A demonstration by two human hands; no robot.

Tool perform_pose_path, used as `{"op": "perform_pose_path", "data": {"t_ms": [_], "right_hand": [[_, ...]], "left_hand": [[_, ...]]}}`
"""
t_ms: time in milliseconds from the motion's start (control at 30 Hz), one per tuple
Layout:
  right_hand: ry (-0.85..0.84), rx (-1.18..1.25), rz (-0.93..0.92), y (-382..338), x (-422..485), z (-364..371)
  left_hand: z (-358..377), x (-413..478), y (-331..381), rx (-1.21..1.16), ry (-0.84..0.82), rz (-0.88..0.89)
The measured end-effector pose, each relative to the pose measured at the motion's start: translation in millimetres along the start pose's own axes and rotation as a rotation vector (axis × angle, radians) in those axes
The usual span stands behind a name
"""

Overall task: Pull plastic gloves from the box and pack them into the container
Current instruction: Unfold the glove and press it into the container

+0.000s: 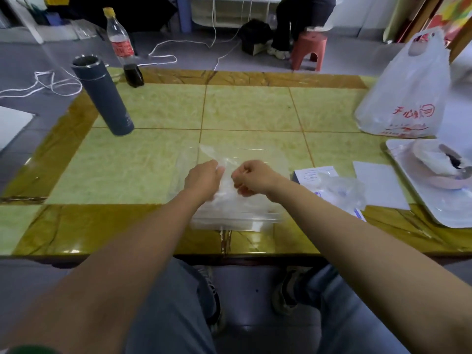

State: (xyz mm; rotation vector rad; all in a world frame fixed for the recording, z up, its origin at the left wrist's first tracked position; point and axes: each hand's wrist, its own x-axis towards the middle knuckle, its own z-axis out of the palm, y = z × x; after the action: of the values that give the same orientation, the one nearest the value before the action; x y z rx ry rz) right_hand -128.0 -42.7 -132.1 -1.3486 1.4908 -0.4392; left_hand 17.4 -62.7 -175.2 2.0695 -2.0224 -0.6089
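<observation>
Packing step: left hand (204, 180) & right hand (251, 178) both pinch a clear glove (217, 155) over the container (237, 221), near table (127, 162) edge. Next prob. tuck it down inside w/o snagging the film.

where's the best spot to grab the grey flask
Probably round its middle, coming from the near side: the grey flask stands upright, a tall smooth cylinder with no handle, and the plastic bottle stands close behind it.

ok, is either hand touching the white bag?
No, the left hand and right hand both pinch a clear glove over the container; the white bag stands apart.
</observation>
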Motion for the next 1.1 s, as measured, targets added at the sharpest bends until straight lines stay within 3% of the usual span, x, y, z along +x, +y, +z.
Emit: {"op": "perform_pose_path", "data": {"t_ms": [100, 233, 300, 400, 467, 600, 667, 733, 800, 933, 1100], "right_hand": [[-0.085, -0.107, 0.189, 19, 19, 10], [-0.12, -0.157, 0.271, 32, 40, 12], [-0.152, -0.184, 0.315, 34, 44, 12], [-0.173, -0.189, 0.348, 33, 45, 14], [-0.192, -0.197, 0.361, 34, 46, 16], [-0.189, -0.218, 0.355, 37, 46, 17], [-0.104, -0.102, 0.274, 34, 46, 15], [-0.023, 0.068, 0.203, 31, 46, 14], [-0.018, 0.111, 0.244, 32, 49, 15], [0.003, -0.024, 0.426, 39, 57, 16], [0.004, -0.185, 0.409, 40, 60, 16]], "left_hand": [[1, 1, 0, -0.013, -0.161, -0.066], [-20, 1, 6, 0.123, -0.344, -0.097], [-32, -6, 14, 0.327, -0.27, -0.053], [-41, -13, 35, 0.465, 0.06, 0.125], [-40, -12, 53, 0.347, 0.058, 0.18], [-17, 5, 54, 0.048, -0.425, -0.049], [-2, 12, 35, -0.024, -0.525, -0.168], [4, 14, 23, -0.053, -0.563, -0.191], [3, 15, 16, -0.067, -0.589, -0.184], [3, 21, -1, -0.09, -0.589, -0.271], [4, 19, -4, -0.105, -0.641, -0.341]]}}
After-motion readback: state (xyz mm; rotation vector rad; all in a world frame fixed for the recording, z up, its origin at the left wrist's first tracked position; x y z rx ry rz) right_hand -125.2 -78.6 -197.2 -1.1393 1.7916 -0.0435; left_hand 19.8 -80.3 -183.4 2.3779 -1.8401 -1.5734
